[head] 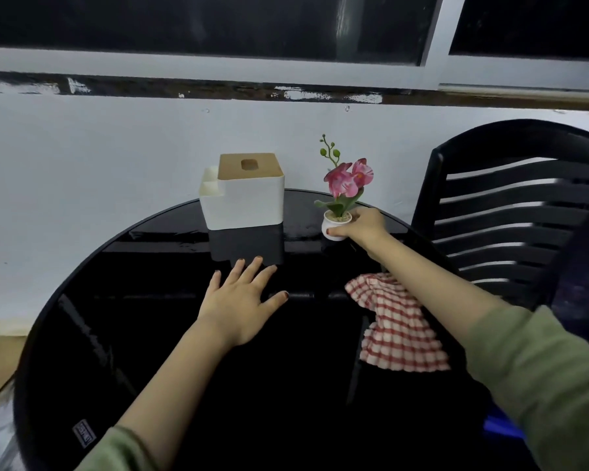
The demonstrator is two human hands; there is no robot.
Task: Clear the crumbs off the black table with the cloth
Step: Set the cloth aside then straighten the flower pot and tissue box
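right hand [363, 226] fingers wrapped round small flower pot [336, 227], likely shifting it clear for wiping. left hand [244, 302] splayed flat, grasping nothing, steadying on black table [123, 334]. checked cloth [393, 326] lies loose under right forearm. crumbs not discernible. tissue box [244, 195] at back; glossy round top, white wall, black chair [510, 212] beside.

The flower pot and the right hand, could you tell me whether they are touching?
Touching. The head view shows the right hand wrapped around the small white flower pot, thumb across its front and fingers behind its rim, with no gap visible.
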